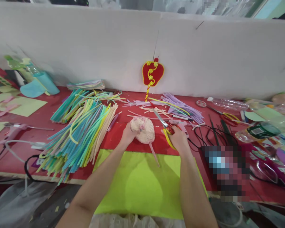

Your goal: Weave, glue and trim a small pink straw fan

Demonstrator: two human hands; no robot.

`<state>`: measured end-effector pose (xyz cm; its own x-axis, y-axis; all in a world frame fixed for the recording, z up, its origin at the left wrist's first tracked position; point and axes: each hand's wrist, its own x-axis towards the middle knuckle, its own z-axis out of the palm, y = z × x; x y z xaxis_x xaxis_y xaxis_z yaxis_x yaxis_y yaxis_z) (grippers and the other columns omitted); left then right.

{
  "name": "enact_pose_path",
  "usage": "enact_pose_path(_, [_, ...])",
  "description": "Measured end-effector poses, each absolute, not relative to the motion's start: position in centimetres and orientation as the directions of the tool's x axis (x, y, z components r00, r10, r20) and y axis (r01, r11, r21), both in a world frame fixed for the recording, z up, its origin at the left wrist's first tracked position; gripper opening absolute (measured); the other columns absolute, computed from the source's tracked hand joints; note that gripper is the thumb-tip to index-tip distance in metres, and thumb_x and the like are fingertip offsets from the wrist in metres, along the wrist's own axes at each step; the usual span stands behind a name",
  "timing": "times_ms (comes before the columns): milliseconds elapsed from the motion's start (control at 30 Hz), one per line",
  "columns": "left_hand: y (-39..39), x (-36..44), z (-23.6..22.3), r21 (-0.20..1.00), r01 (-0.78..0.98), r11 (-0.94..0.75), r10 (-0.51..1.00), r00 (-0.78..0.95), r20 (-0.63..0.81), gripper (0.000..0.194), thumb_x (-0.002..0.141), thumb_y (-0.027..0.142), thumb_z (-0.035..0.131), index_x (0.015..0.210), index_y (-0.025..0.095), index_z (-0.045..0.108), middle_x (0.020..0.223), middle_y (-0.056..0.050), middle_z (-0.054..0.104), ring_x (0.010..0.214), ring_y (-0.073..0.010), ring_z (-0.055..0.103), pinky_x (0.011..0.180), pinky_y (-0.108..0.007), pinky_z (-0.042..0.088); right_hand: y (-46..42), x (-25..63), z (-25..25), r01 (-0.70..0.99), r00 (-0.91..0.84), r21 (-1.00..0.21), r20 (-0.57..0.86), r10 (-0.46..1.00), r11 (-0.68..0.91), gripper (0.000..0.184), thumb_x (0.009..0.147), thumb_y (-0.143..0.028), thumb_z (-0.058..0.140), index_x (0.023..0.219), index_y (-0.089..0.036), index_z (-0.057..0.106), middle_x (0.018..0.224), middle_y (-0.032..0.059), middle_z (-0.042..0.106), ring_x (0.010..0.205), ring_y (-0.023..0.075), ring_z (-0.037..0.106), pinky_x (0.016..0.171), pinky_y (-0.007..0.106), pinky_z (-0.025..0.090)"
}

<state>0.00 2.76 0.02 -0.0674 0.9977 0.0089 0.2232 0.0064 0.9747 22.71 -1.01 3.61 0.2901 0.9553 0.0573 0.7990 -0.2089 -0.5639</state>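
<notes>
Lime sheet (142, 186) nearest, below fingers. Left hand (128, 135): fingers closed on cream fan-shaped piece (145, 131). Right hand (180, 139): fingers around scissors (160, 119), just right of piece. Seemingly hold-and-position step; any snip calls for blades angled nearer piece.

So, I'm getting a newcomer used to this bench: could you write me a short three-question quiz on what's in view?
1. What does the right hand hold? A) a bottle; B) scissors; C) a sheet of paper.
2. True or false: the left hand is holding the pale round piece.
3. Fill in: the upright red piece has a stem striped red and ____.

Key: 1 B; 2 true; 3 yellow.
</notes>
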Motion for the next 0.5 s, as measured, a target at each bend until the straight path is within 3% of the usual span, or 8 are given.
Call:
enact_pose_path(100, [2.4,-0.6,0.3,0.871,0.487,-0.072,0.993,-0.048,0.109,0.063,0.062,0.026,0.07,0.12,0.019,0.046,0.116,-0.011,0.056,0.107,-0.025,0.053,0.092,-0.038,0.04,-1.4,24.4,2.4,0.89,0.301,-0.376,0.058,0.952,-0.258,0.028,0.071,-0.047,0.055,0.08,-0.021,0.06,0.066,0.0077,0.062,0.062,0.0222,0.057,0.056,0.03,0.036])
enact_pose_path(233, [1.9,-0.9,1.2,0.676,0.723,-0.141,0.959,-0.07,0.274,0.051,0.067,0.027,0.067,0.115,0.018,0.051,0.117,-0.012,0.05,0.111,-0.0264,0.047,0.094,-0.04,0.036,-2.3,25.8,1.6,0.933,0.16,-0.335,0.059,0.985,-0.132,0.026,0.068,-0.039,0.06,0.083,-0.018,0.063,0.081,0.0093,0.065,0.071,0.0209,0.059,0.062,0.028,0.039])
enact_pose_path(367, [1.5,-0.1,1.9,0.622,0.702,-0.347,0.925,0.149,0.348,0.013,0.077,0.022,0.057,0.089,0.02,0.061,0.098,-0.005,0.058,0.095,-0.0188,0.053,0.087,-0.032,0.039,-2.6,26.2,2.6,0.934,0.169,-0.312,-0.034,0.985,-0.172,0.028,0.067,-0.045,0.06,0.072,-0.018,0.066,0.073,0.0091,0.065,0.067,0.0217,0.06,0.061,0.03,0.04])
enact_pose_path(433, [1.2,0.6,1.8,0.639,0.642,-0.423,0.905,0.324,0.274,0.009,0.079,0.025,0.055,0.079,0.019,0.061,0.085,-0.003,0.06,0.083,-0.016,0.055,0.077,-0.028,0.042,-2.2,25.7,3.3,0.904,0.288,-0.322,-0.03,0.957,-0.282,0.033,0.071,-0.049,0.054,0.068,-0.019,0.067,0.069,0.01,0.065,0.063,0.0223,0.059,0.057,0.031,0.039])
enact_pose_path(500, [0.8,1.3,1.4,0.6,0.636,-0.485,0.864,0.453,0.219,0.013,0.077,0.03,0.058,0.073,0.018,0.06,0.079,-0.003,0.059,0.08,-0.016,0.055,0.072,-0.027,0.042,-1.6,24.8,3.8,0.864,0.39,-0.377,0.082,0.917,-0.334,0.035,0.074,-0.049,0.05,0.072,-0.019,0.068,0.075,0.0114,0.067,0.066,0.0229,0.06,0.058,0.031,0.039])
